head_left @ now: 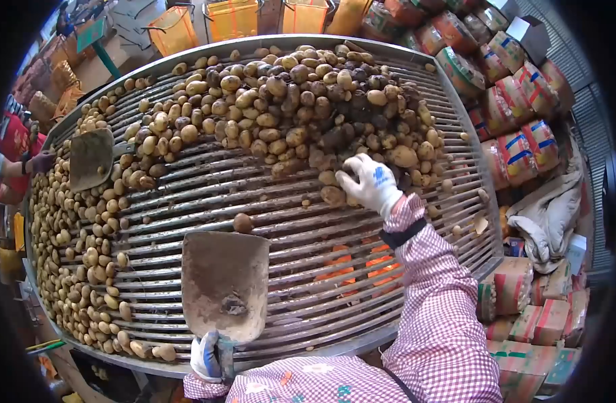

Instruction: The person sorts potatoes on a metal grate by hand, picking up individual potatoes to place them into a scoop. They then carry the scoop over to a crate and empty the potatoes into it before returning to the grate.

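Head view shows the left hand (207, 360) with fingers wrapped round the handle of a scoop (219, 272), likely to steady it over the near slatted worktop (301, 232), the right hand's (372, 183) curled fingers reaching the far potato heap (267, 119), grip unclear.

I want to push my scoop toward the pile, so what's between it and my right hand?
In the head view, mostly bare slats separate your scoop from your right hand, with a few potatoes close beside that hand.
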Tool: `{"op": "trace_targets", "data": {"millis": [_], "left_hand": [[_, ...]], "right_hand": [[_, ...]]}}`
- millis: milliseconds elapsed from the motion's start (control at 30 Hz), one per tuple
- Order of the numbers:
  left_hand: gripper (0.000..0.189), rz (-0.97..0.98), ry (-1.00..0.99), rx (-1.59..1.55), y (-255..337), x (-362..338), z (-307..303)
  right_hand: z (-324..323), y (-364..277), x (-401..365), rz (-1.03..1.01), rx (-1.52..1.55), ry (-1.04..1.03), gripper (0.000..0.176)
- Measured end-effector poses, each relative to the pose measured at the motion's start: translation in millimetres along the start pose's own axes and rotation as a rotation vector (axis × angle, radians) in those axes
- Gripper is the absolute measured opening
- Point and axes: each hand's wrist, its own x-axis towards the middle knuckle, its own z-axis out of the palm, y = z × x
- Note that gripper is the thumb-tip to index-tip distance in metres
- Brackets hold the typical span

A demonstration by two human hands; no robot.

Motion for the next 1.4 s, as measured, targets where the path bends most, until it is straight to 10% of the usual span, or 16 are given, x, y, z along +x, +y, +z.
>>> {"op": "trace_targets", "data": {"millis": [67,133,367,600,733,800,833,867,1133,1400], "left_hand": [[0.023,0.289,0.009,0.311,-5.4,0.1,3.3],[0.024,0.122,-0.003,0.159,-0.6,1.9,4.8],[0.024,-0.065,-0.154,0.021,31.0,-3.4,24.5],[0.030,-0.144,-0.091,-0.100,25.0,-2.1,30.1],[0.029,-0.173,-0.080,-0.100,26.1,1.2,33.4],[0.029,-0.177,-0.056,-0.073,20.8,3.2,32.8],[0.029,-0.165,-0.064,-0.044,14.6,6.6,28.8],[0.029,-0.150,-0.068,-0.014,12.8,7.9,26.4],[0.023,-0.202,-0.140,-0.050,6.4,0.5,11.1],[0.027,0.338,-0.069,0.540,10.7,-9.9,16.8]], "right_hand": [[3.2,7.3,-5.5,-0.068,0.006,0.026,0.040],[8.0,15.8,0.0,-0.167,-0.125,0.478,0.042],[6.3,3.6,77.1,-0.246,-0.614,0.237,0.065],[14.0,-14.2,82.9,-0.208,-0.717,0.149,0.043],[14.2,-61.4,30.9,-0.348,-0.291,0.384,0.027],[8.3,-103.7,-5.3,-0.479,0.042,0.078,0.018],[7.9,-115.5,-15.4,-0.582,0.203,-0.250,0.034],[30.3,-121.0,-30.0,-0.751,0.344,-0.017,0.050],[62.2,-85.8,23.5,-0.411,0.024,0.108,0.057],[84.6,-114.9,40.1,-0.295,-0.121,0.080,0.050]]}}
